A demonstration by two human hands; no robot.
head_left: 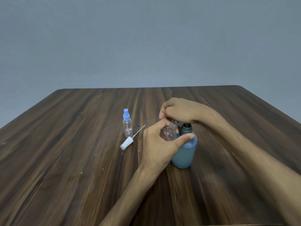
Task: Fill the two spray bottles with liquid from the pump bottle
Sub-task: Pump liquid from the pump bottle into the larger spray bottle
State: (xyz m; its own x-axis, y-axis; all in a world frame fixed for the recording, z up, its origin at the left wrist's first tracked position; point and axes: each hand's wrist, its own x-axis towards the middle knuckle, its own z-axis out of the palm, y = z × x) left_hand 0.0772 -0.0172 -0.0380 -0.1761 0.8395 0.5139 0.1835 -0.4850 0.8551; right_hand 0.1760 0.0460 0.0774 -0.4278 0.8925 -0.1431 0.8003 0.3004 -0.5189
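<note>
The left hand (pixel 158 141) grips the open spray bottle (pixel 170 132), fingers and thumb curled round its clear body, and holds it tilted with its bare neck pointing up and to the right, just under the spout of the pump bottle (pixel 184 154). The right hand (pixel 178 111) rests on top of the pump head, fingers curled down over it; the spout itself is hidden beneath them. The coming press, I judge, turns on the neck staying right below that spout, the bottle's long axis leaning toward the pump. Left of the hands, well apart, the second spray bottle (pixel 127 123) stands upright and capped in blue. Near it the removed white sprayer cap (pixel 127 143) lies on the desk (pixel 65 160) with its dip tube. Count: two spray bottles, one pump bottle, one loose cap.
</note>
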